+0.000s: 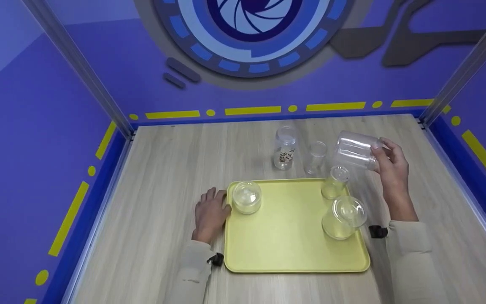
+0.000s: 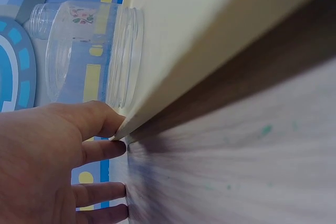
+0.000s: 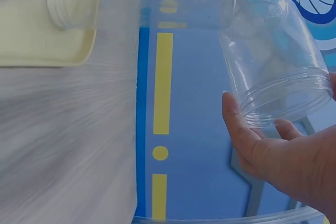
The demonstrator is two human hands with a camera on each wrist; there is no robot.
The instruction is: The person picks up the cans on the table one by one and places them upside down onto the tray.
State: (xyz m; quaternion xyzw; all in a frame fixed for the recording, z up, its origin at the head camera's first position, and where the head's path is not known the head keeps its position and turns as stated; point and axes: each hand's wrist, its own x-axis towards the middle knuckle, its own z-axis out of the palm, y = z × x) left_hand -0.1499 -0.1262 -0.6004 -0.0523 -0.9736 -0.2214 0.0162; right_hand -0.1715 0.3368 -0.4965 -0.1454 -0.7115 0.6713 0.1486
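Note:
My right hand grips a clear wide-mouthed jar near its threaded mouth, thumb on one side and fingers around the other. The jar is tipped sideways, over the table behind the yellow tray's far right corner. My left hand rests by the left edge of the yellow tray. Its thumb touches the rim, and the other fingers are spread with their tips at the tabletop. Just inside the rim, close to that hand, a short clear jar stands on the tray.
On the tray's right side stand a clear tapered vessel and a larger clear jar. Behind the tray are a clear bottle with a floral print and a small clear glass. Blue-purple panels enclose the wooden table.

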